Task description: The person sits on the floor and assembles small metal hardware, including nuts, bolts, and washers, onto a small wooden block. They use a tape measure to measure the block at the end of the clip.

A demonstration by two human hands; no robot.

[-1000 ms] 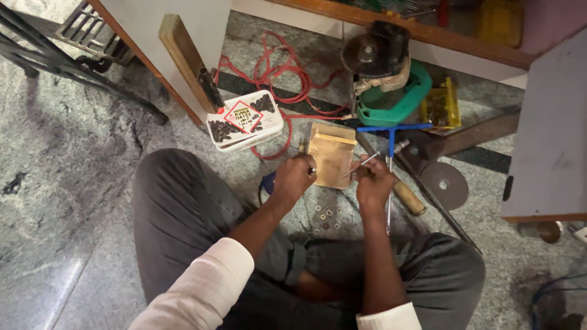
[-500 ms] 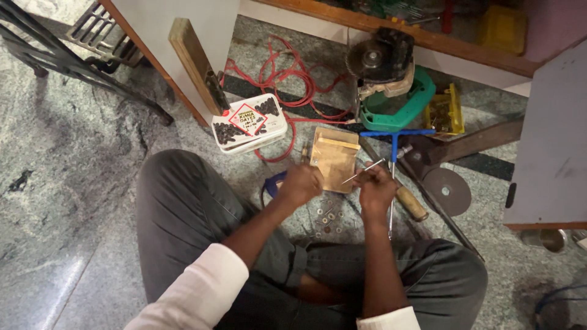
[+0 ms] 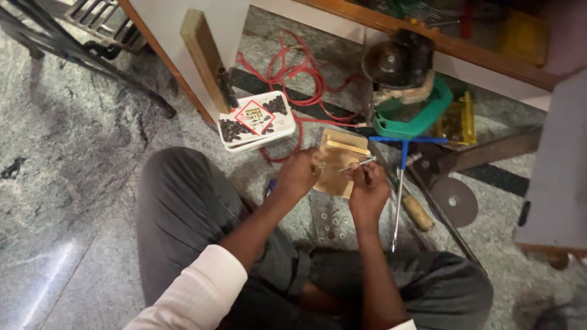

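Observation:
I sit cross-legged on a stone floor. My left hand (image 3: pixel 301 173) grips the left edge of a small wooden block (image 3: pixel 340 160) that stands on the floor in front of me. My right hand (image 3: pixel 368 187) holds a thin metal rod-like tool (image 3: pixel 356 164) with its tip over the block's face. Several small washers and screws (image 3: pixel 331 223) lie on the floor just below my hands.
A white plastic box with a red-bordered label (image 3: pixel 257 120) sits left of the block. Red cable (image 3: pixel 287 79), a circular saw with green guard (image 3: pixel 405 85), a blue T-handle tool (image 3: pixel 403 146), a wooden-handled tool (image 3: pixel 418 211), a cutting disc (image 3: pixel 454 200) and a leaning plank (image 3: pixel 204 55) surround me.
The view has shifted slightly; both hands stay on the block, and my right hand has tilted the metal rod a little over its face.

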